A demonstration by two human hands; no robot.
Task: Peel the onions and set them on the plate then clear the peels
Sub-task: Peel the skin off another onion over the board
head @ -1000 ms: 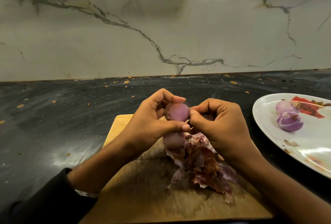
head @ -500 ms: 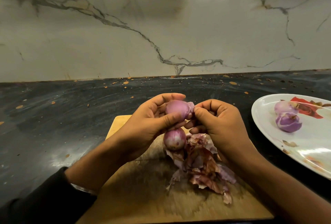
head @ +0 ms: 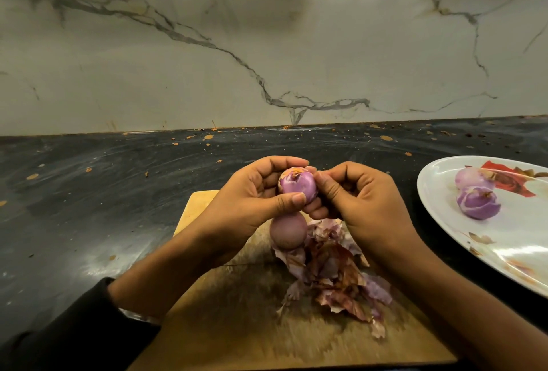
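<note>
My left hand (head: 249, 207) grips a small purple onion (head: 298, 183) above the wooden cutting board (head: 225, 326), thumb across its front. My right hand (head: 361, 201) touches the onion's right side with curled fingers and pinches at its skin near the top. Below them a second onion (head: 288, 231), with its brownish skin on, sits on the board. A heap of reddish peels (head: 335, 275) lies beside it. Two peeled onions (head: 477, 203) rest on the white plate (head: 504, 252) at the right.
The board lies on a dark countertop (head: 103, 207) speckled with small orange bits. A marble backsplash (head: 267, 44) rises behind it. The plate has a red flower print and a few peel scraps on it.
The held onion has been turned in my left hand, so its peeled purple top now faces me. My right hand stayed against its right side. Both hands rose slightly.
</note>
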